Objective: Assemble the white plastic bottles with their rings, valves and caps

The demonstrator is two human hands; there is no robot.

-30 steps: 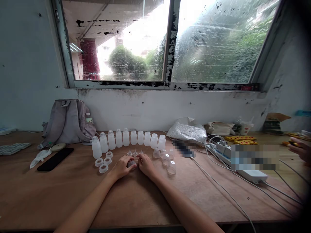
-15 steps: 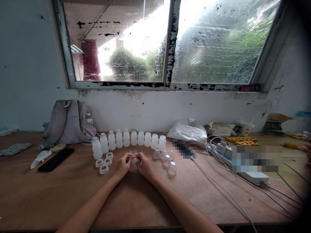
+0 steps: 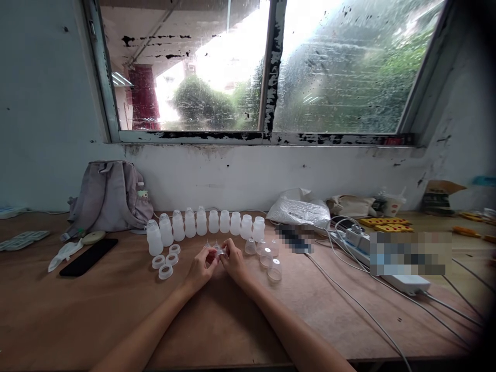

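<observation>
You're bringing both hands together low in the middle of the table [image 3: 217,320], and your left hand [image 3: 202,264] is curling its thumb and fingers in at the near side of a small, clear, soft-looking plastic piece [image 3: 220,252]. Your right hand [image 3: 233,262] is pinching that same piece from its own side, so it's sitting right between your fingertips, partly hidden by them. Just beyond your left fingertips, a clear teat-shaped piece with a slim pointed tip [image 3: 207,244] is standing on the table.

Farther out, past both hands, ten frosted white plastic bottles are lining up in a curve: five with clear domed tops [image 3: 177,227] beyond and to the left of your left hand, five open-necked ones [image 3: 224,222] running on toward the right. To the left of your left hand, four translucent white plastic rings [image 3: 166,272] are lying in a loose cluster. To the right of your right hand, five clear plastic domes [image 3: 274,276] are resting close together. Well off to your left, a flat black phone-like slab [image 3: 89,257] is lying near a grey fabric backpack [image 3: 110,196].
</observation>
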